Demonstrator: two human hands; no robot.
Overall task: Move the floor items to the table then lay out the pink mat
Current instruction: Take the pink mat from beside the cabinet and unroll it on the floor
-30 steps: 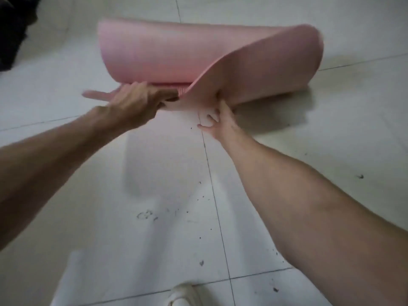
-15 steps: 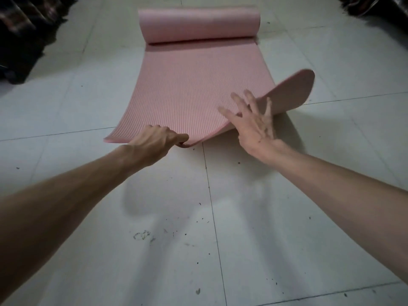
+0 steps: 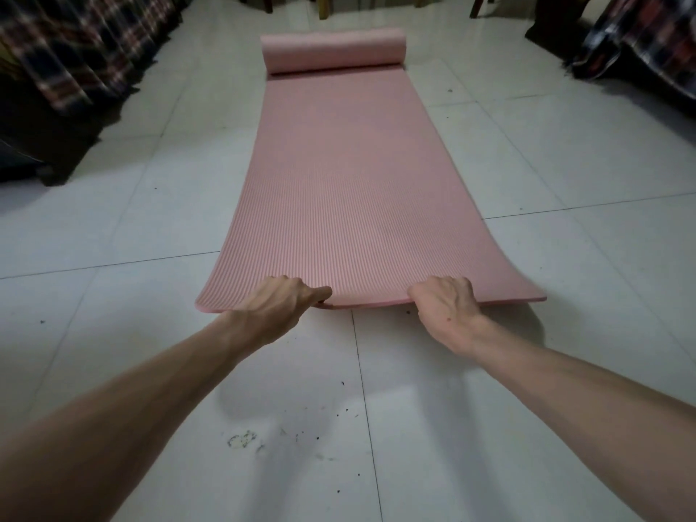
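Matt ribbed foam pink mat [image 3: 361,190], glossy pale floor tiles [image 3: 565,152] with dark specks, plaid cloth [image 3: 75,43]

White tiled floor [image 3: 565,163], pink mat [image 3: 350,182] partly unrolled on it, dark specks

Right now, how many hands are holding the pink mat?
2. The left hand grips the mat's near edge left of centre; the right hand grips the same edge right of centre. The fingers curled under the edge are hidden.
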